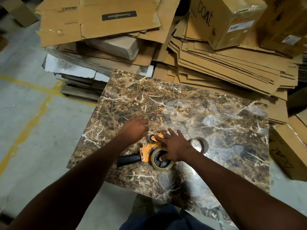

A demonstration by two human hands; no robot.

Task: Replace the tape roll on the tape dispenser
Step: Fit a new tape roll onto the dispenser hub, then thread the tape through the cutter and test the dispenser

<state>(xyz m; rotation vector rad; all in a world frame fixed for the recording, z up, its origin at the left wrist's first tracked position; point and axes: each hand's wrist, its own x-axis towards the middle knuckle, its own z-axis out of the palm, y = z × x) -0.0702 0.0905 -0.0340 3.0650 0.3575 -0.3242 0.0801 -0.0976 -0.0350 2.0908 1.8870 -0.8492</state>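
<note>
An orange tape dispenser (148, 149) with a black handle (128, 159) lies flat on the marble-patterned table (207, 113). A clear tape roll (154, 159) sits on its hub. My right hand (174, 145) presses down on the dispenser, thumb on the hub inside the roll, fingers spread over the orange front arm. My left hand (135, 128) hovers just left of the dispenser's front roller, fingertips pinched together; whether it pinches the clear tape end I cannot tell. A second, nearly empty tape core (200, 144) lies on the table just right of my right hand.
Stacks of flattened cardboard (232, 68) crowd the table's far and right sides. Closed "boat" boxes (227, 22) rest on top, and another box (289, 155) stands at the right edge. Grey concrete floor with yellow lines (33, 117) lies to the left.
</note>
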